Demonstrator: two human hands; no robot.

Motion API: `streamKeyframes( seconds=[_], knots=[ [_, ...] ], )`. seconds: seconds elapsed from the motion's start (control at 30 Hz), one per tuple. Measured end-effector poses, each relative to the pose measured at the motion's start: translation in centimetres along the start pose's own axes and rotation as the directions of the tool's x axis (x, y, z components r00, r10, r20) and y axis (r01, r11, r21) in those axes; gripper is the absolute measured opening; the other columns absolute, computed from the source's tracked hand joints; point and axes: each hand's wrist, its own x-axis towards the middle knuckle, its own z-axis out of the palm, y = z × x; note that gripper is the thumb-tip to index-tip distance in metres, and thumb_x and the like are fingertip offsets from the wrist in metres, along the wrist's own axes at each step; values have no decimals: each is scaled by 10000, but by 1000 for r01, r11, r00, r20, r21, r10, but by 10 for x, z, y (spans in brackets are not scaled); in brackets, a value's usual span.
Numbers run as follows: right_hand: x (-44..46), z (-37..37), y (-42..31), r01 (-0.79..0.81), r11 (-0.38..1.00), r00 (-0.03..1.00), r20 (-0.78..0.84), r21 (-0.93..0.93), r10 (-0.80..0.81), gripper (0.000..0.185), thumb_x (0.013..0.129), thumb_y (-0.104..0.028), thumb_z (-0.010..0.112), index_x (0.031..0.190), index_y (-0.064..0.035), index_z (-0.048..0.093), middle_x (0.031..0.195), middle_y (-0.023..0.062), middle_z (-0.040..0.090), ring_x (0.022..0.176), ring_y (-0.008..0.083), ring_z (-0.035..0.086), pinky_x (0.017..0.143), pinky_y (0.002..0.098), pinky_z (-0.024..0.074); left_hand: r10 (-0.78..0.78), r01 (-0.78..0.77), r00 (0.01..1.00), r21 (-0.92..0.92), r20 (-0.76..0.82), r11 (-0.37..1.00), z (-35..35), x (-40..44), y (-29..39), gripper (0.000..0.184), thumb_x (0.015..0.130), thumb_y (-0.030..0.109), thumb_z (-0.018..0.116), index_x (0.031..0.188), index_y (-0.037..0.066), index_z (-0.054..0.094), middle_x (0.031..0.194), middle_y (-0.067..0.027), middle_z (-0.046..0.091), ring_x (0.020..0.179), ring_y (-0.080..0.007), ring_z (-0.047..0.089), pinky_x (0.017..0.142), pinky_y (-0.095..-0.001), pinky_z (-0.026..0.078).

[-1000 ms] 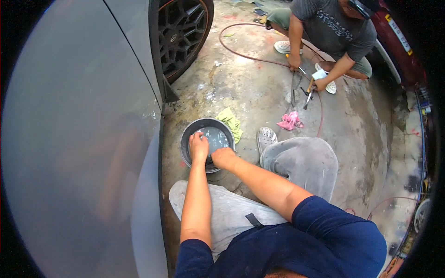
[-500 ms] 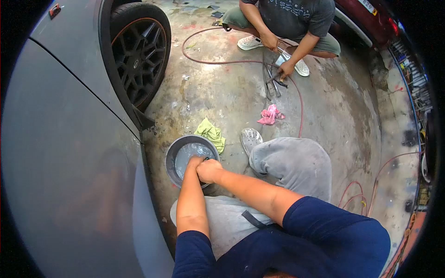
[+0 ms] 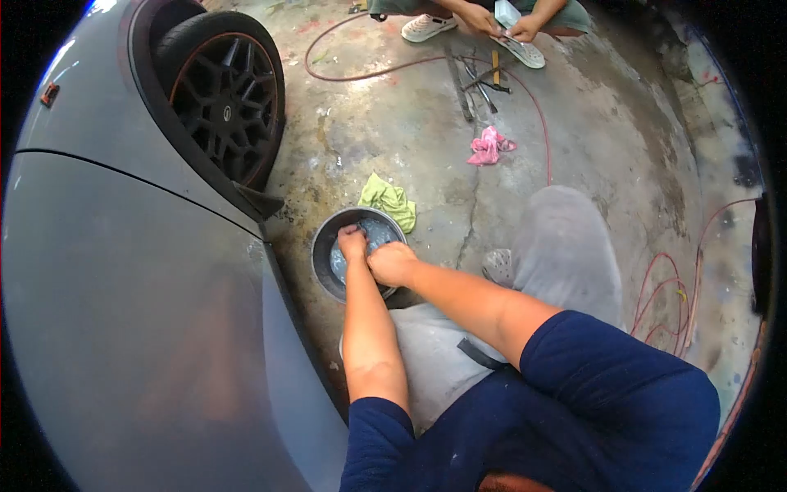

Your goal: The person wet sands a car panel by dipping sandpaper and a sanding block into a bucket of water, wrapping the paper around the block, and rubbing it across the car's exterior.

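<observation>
A round grey bucket point(image 3: 320, 269) with cloudy bluish water point(image 3: 379, 232) stands on the floor beside the car. My left hand point(image 3: 352, 241) is inside its rim, fingers curled just above the water. Whatever those fingers hold is hidden. At the right side of the rim my right hand point(image 3: 392, 264) is closed in a fist, slightly apart from the left; its contents cannot be made out. A yellow-green cloth point(image 3: 388, 201) lies crumpled on the floor behind the bucket.
A grey car point(image 3: 123, 287) with a black wheel point(image 3: 227, 111) fills the left side. Ahead lie a pink cloth point(image 3: 490, 146), a hammer point(image 3: 495, 72), other metal tools and a red hose point(image 3: 541, 115). Another person's hands point(image 3: 523, 29) hold a pale block at the top.
My hands have come apart, the left moving farther into the bucket. The view has shifted, and the other person now holds a pale block, with the tools on the floor.
</observation>
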Motion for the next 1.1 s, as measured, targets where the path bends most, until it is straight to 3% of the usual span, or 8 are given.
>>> streamKeyframes(
  seconds=[0.2, 0.33, 0.37, 0.47, 0.63, 0.77, 0.97, 1.1],
  knots=[
    [1, -1, 3, -13, 1000, 998, 60, 18, 12, 254, 869, -201, 578, 913, -72, 792, 993, 177, 770, 957, 325, 747, 887, 446, 568, -172, 158, 963, -84, -206, 984, -10, -22, 10, 524, 821, -103, 625, 1338, -24, 603, 1144, -174, 685, 710, -200, 607, 575, -337, 506],
    [-3, -4, 0, 2, 996, 1000, -20, 92, 0, 252, 885, -173, 569, 959, -64, 784, 1074, 172, 760, 981, 329, 741, 899, 457, 564, -124, 78, 968, -205, -220, 976, -23, -29, -1, 437, 824, -51, 666, 1261, -43, 650, 1156, -199, 696, 930, -246, 670, 823, -359, 537],
    [-4, -4, 0, 12, 993, 997, -74, 114, -4, 253, 889, -165, 566, 973, -60, 781, 1099, 170, 757, 987, 330, 739, 901, 460, 564, -1, -23, 965, -88, -264, 996, -25, -35, -1, 407, 844, 14, 685, 1245, -46, 658, 1188, -186, 700, 1076, -270, 652, 958, -387, 501],
    [0, 0, 0, -10, 995, 999, -49, 97, 15, 284, 902, -142, 562, 1081, -46, 762, 1178, 181, 735, 1049, 333, 728, 921, 458, 564, 169, -152, 945, 83, -279, 985, -28, -54, 4, 357, 875, 90, 682, 1211, -29, 681, 1236, -223, 689, 1099, -331, 669, 962, -399, 510],
    [32, 2, 12, -85, 996, 931, 355, -2, 80, 343, 911, -168, 598, 1201, -38, 727, 1220, 189, 721, 1141, 338, 700, 955, 442, 559, 381, -172, 872, 536, -308, 826, -25, -120, 29, 319, 883, 85, 592, 1172, 34, 716, 1194, -273, 685, 1144, -388, 654, 998, -444, 495],
    [87, 80, 58, 224, 974, 899, 379, 39, -222, 338, 877, -223, 655, 1149, -40, 740, 1164, 229, 724, 1086, 390, 702, 921, 472, 552, 137, -126, 990, 517, 17, 847, -30, -155, 18, 399, 893, 72, 495, 1247, 30, 674, 1286, -253, 653, 1227, -387, 611, 1048, -451, 470],
    [94, 92, 71, 370, 928, 808, 504, -31, -305, 371, 898, -242, 650, 1196, -28, 705, 1160, 228, 726, 1098, 402, 692, 941, 472, 538, 308, -121, 925, 593, -225, 796, -10, -186, 13, 415, 940, 74, 446, 1339, 50, 559, 1271, -224, 647, 1176, -417, 621, 996, -508, 491],
    [76, 27, 35, 84, 996, 986, 141, 37, -88, 377, 876, -219, 717, 1197, -28, 668, 1119, 249, 725, 1089, 411, 689, 929, 471, 541, 153, 106, 908, 569, -390, 816, -3, -197, 54, 329, 952, 107, 469, 1269, 66, 547, 1258, -233, 653, 1179, -404, 639, 985, -502, 510]
  ],
)
